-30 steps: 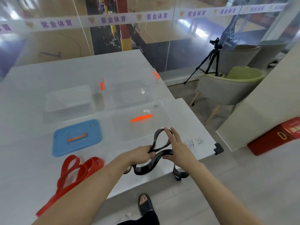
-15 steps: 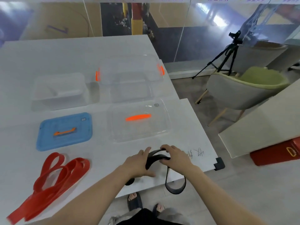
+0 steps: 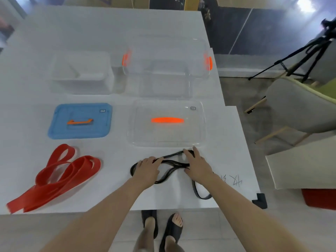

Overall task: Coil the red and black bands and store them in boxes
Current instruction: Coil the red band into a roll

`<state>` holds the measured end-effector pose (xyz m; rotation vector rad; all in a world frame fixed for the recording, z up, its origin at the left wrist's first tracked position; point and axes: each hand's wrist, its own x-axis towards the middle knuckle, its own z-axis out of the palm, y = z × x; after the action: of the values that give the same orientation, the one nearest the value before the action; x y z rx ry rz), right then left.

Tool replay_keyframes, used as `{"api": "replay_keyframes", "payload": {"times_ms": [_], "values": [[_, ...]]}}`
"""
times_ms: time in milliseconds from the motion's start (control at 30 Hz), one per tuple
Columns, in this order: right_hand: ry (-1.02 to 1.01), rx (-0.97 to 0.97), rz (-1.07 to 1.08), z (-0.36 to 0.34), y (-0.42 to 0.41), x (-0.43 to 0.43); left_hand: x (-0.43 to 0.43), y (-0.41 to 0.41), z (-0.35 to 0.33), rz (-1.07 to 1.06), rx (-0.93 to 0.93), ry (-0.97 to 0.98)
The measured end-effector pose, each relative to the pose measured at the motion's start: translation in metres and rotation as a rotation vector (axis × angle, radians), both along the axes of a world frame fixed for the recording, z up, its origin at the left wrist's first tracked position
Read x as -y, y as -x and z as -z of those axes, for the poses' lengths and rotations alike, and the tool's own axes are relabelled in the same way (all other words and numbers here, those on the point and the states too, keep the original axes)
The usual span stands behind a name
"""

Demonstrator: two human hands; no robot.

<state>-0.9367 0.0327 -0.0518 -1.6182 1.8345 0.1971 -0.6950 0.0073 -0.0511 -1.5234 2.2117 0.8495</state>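
Pressed the black band [image 3: 174, 162] onto the bench [image 3: 118, 197] under 2 hands, fingers straight, nothing gripped: left hand [image 3: 147, 169] on its left loop, right hand [image 3: 197, 165] on its right. Red band [image 3: 72, 171] well apart, leftward.

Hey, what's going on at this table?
A person is coiling the black band: the left hand and right hand both press its loops flat on the white table. The red band lies untouched to the left. The clear box and white box behind stand open; no band is stored yet.
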Motion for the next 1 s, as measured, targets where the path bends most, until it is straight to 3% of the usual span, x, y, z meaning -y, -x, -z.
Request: {"api": "replay_keyframes", "payload": {"times_ms": [333,600,1000], "values": [[0.034,-0.042,-0.012,-0.005,-0.014,-0.015,-0.019,-0.009,-0.006,0.023,-0.014,0.027],[0.198,-0.063,-0.100,-0.029,-0.032,-0.033,-0.028,-0.019,-0.020,-0.052,-0.097,0.063],[0.383,-0.024,-0.257,-0.063,-0.136,-0.045,-0.084,-0.118,-0.062,-0.339,-0.102,0.415]]}}
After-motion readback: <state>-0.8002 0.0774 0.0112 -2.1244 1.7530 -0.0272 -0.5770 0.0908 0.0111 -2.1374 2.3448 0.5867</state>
